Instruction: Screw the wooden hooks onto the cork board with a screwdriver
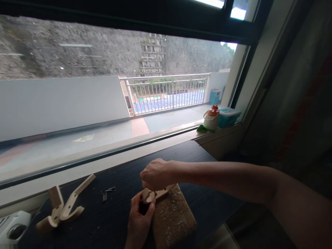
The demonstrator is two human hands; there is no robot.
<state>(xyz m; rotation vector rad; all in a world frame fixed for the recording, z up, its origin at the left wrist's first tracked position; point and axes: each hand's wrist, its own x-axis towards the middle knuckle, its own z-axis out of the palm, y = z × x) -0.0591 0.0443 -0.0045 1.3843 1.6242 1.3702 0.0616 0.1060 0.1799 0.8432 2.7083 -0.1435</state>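
Workpiece, pale wood, across far end of pitted block, likely sparing tabletop | left hand: thumb and fingers pinch its end, presumably steadying | right hand: fingers curled above, contents hidden, can't tell | metal fasteners loose, reachable

No legible text from my end
I get a yellow marking on the walkway floor outside and a pale label on the blue-green bin, both too small or blurred for me to read
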